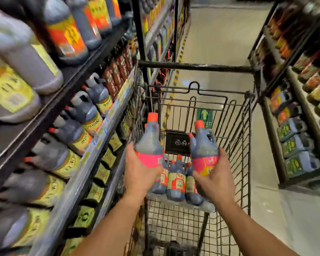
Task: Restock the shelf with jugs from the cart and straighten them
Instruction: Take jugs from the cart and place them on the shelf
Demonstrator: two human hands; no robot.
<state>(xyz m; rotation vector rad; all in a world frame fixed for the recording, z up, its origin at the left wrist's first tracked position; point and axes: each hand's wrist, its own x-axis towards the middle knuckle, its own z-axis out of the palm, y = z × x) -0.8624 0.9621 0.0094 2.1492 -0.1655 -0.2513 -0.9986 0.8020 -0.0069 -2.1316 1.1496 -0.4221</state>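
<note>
Two dark red-capped jugs are held up above the wire cart: the left hand grips the left jug round its pink label, and the right hand grips the right jug. More jugs stand in the cart basket below. The stocked shelf is just left.

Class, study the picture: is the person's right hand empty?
No: the right hand grips the right jug over the cart, while the left hand grips the left jug.
</note>
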